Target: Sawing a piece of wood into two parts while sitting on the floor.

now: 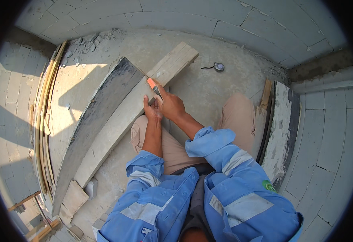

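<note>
I'm crouched over the light wooden plank (pixel 120 121), and my judgement is I'm in the marking stage: laying a line across the board's face, not cutting anything yet. My right hand (pixel 171 105) is closed around an orange-tipped marking tool (pixel 152 84), pencil or knife I can't quite tell, its orange end pointing up and away from me toward the far part of the board. My left hand (pixel 153 109) sits right against the right one, thumb up and fingers curled down, pressing on the plank near its edge; what it pins, if anything beyond the wood itself, is hidden by the knuckles.

The plank runs diagonally from my lower left to upper right, passing just in front of my knees, with both hands on it past its middle. A darker, greyer board (pixel 100 117) lies alongside it, touching on the left. A small tape measure (pixel 219 67) rests on the concrete floor (pixel 208 88), well apart, beyond my right hand.

Next move, as I read it, wants a steady left hand so the board doesn't shift, and a clean, straight draw of the tip.
</note>
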Tool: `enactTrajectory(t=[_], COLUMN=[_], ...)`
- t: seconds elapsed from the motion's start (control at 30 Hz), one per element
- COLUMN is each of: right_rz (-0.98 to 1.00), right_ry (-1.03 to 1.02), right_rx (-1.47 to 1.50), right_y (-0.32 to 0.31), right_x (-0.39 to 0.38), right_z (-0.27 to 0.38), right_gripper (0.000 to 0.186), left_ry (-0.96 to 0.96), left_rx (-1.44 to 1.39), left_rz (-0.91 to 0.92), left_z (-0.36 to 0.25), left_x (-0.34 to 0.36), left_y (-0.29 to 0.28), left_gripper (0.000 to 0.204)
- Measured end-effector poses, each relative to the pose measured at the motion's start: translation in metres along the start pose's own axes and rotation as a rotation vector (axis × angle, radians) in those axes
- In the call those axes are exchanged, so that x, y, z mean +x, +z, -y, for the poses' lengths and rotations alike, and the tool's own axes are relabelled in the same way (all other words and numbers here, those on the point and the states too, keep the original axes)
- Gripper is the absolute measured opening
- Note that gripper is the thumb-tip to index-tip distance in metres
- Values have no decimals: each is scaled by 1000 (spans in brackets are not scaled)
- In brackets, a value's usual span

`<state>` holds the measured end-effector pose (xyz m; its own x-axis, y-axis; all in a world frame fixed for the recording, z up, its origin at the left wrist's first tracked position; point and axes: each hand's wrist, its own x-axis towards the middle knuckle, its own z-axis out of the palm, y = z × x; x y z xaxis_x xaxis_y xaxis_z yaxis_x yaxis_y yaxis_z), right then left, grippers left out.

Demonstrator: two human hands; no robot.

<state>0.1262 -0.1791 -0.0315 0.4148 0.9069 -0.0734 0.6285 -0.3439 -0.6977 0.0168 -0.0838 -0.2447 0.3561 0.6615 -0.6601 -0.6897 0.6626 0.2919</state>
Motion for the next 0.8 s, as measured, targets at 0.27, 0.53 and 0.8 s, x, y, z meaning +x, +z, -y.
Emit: enactTrajectory(t=[0.27,0.53,0.8], right_rz=[-209,-10,-166], right_ry=[-208,16,-187], right_rx=[140,32,133], right_y=[-61,-6,-58], right_x=[-160,-4,-148], right_z=[-51,-27,-45], right_gripper=[54,46,53], left_ry=[207,99,207], left_rx=[94,57,75], left_rz=[-162,-57,-166], left_z=[14,23,14], left_x=[-52,-31,-51], left_y=[41,40,41], left_gripper=[79,77,73])
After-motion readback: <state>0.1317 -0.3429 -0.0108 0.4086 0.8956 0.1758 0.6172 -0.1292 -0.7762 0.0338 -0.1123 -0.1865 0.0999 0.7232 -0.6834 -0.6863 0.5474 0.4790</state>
